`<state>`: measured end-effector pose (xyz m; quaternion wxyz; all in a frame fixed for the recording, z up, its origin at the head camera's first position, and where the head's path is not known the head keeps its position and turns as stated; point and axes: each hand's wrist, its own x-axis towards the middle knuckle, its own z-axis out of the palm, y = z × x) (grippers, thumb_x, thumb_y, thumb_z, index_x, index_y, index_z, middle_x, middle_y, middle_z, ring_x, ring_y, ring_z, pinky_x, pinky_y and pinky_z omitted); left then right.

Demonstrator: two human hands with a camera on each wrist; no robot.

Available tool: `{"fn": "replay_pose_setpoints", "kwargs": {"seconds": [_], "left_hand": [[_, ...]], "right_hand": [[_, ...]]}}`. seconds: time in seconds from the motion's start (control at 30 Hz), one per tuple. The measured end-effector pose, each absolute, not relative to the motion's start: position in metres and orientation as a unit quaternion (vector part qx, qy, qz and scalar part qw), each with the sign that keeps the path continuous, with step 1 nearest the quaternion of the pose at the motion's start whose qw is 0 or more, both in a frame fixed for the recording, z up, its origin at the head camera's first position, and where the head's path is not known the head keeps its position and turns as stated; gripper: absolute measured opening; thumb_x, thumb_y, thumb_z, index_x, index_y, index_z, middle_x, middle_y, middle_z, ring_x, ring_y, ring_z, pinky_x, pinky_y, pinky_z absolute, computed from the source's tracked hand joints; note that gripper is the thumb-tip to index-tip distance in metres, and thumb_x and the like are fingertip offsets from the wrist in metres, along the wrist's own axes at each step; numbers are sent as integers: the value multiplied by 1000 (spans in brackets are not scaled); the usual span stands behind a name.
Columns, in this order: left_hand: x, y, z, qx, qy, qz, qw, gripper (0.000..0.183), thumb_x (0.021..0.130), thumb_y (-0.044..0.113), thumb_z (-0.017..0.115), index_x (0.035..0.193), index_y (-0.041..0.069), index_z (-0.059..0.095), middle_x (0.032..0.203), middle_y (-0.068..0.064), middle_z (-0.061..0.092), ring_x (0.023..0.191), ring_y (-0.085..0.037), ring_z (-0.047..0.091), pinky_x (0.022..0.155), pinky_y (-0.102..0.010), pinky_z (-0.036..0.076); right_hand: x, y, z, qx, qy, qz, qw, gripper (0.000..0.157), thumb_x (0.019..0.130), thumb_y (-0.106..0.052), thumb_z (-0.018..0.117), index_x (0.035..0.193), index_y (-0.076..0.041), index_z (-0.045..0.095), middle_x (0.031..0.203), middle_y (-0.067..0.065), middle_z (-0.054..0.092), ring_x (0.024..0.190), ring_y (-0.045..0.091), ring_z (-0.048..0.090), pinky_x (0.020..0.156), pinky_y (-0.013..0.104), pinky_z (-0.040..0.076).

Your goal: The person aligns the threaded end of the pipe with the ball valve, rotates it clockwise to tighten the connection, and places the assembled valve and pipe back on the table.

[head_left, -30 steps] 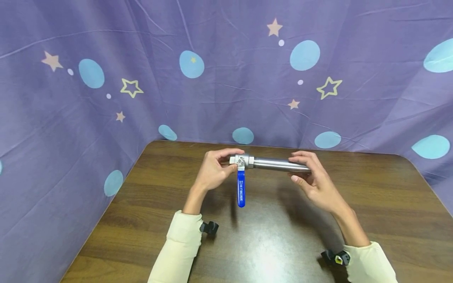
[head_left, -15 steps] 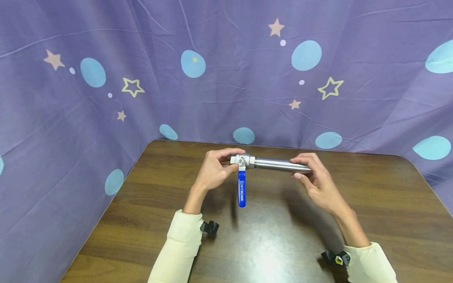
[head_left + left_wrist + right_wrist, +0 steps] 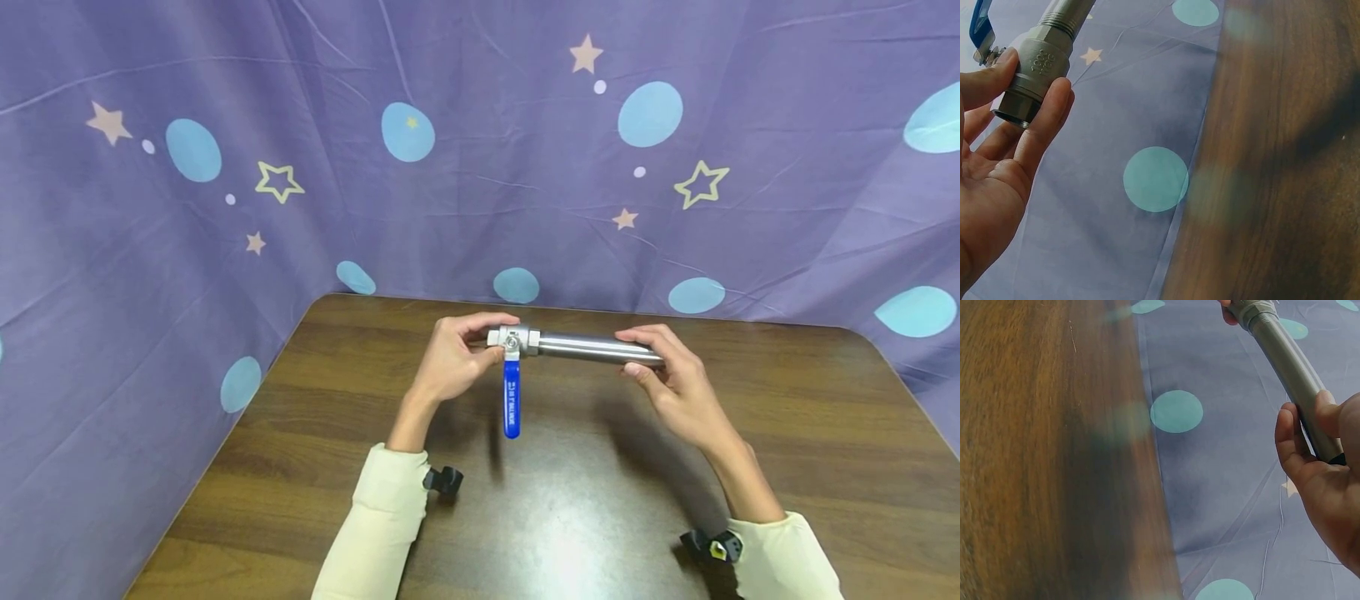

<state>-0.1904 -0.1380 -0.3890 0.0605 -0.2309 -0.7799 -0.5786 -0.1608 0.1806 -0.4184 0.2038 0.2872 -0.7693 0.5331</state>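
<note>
A steel ball valve point(image 3: 517, 340) with a blue lever handle point(image 3: 512, 400) is held above the table, its handle pointing toward the person. My left hand point(image 3: 453, 360) grips the valve body between thumb and fingers; the left wrist view shows the valve's open hex end point(image 3: 1017, 109) near the palm. A smooth metal pipe point(image 3: 581, 347) runs rightward from the valve, and some thread point(image 3: 1059, 24) shows where they join. Around the pipe's far end, my right hand point(image 3: 675, 379) holds it with thumb and fingers. In the right wrist view the pipe point(image 3: 1291, 369) slants between thumb and fingertips.
The brown wooden table point(image 3: 300, 483) has rounded back corners. Behind it and along the left hangs a purple curtain point(image 3: 465, 150) with stars and blue dots. Black camera mounts point(image 3: 444, 481) sit at both wrists.
The right hand's thumb has shifted slightly up and to the right along the pipe. The left hand and the valve stay almost where they were.
</note>
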Motion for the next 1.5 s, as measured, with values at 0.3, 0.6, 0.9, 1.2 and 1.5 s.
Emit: {"fn": "replay_pose_setpoints", "kwargs": {"seconds": [0.3,0.6,0.9,1.2,1.5], "left_hand": [[-190,-137,-390,-231,-784,-573,64,44,83,-14,75,124,2,78,117,-19,80,88,-19,76,73,-28,65],[-191,-135,-391,-233,-781,-575,67,45,83,-14,75,125,1,77,117,-21,80,88,-19,76,71,-27,64],[-191,-134,-389,-227,-781,-578,72,44,83,-13,74,125,0,77,117,-21,80,88,-17,75,69,-24,61],[-191,-135,-390,-230,-779,-579,75,44,83,-14,74,125,-3,76,117,-22,80,88,-14,75,74,-24,64],[-192,-135,-390,-225,-778,-582,72,44,83,-15,75,124,0,77,119,-21,80,93,-23,78,77,-25,65]], "right_hand": [[-161,182,-418,277,-771,545,179,41,95,21,62,133,5,68,121,12,68,89,10,72,80,19,63],[-161,182,-418,294,-773,534,179,47,93,20,65,137,2,65,137,15,62,107,5,68,87,15,60],[-162,180,-419,306,-757,550,175,51,87,27,65,135,10,60,150,1,50,128,7,56,92,10,56],[-163,178,-420,301,-764,537,193,49,85,28,66,130,8,62,142,2,52,127,6,53,91,8,55],[-162,177,-422,288,-770,534,198,46,87,27,64,129,8,62,131,18,55,108,2,59,84,10,57]]}}
